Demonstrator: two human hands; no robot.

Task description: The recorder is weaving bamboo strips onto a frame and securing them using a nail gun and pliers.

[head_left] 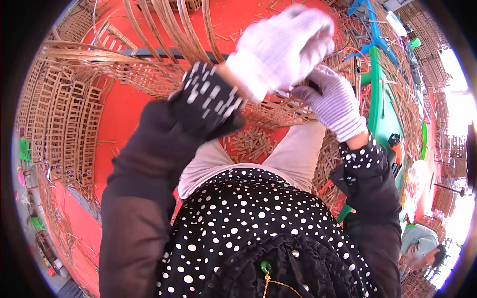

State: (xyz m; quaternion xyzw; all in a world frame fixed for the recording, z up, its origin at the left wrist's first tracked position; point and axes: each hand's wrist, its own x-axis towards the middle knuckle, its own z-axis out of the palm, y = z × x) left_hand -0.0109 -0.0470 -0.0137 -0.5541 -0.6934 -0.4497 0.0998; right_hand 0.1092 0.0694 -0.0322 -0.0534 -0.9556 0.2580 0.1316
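Observation:
My left hand (283, 52), in a pale knitted work glove, is raised over the far side of a brown wicker piece and smeared by motion. Its fingers curl away from view, so what they hold, if anything, is hidden. Just right of it and lower, my right hand (335, 102), in a striped glove, is closed at the wicker's right end. Something small and dark shows between its thumb and fingers, too unclear to name. The woven wicker panel (278, 111) spans across above my lap, and long loose strips (171, 30) arch up from its left part.
Stacked woven frames (69, 124) stand at left on the red floor (117, 119). Cut strip pieces (251, 144) lie between my legs. At right are a green plastic stool (382, 109) strewn with strips and an orange-and-black tool (395, 146). Another person (420, 243) sits at lower right.

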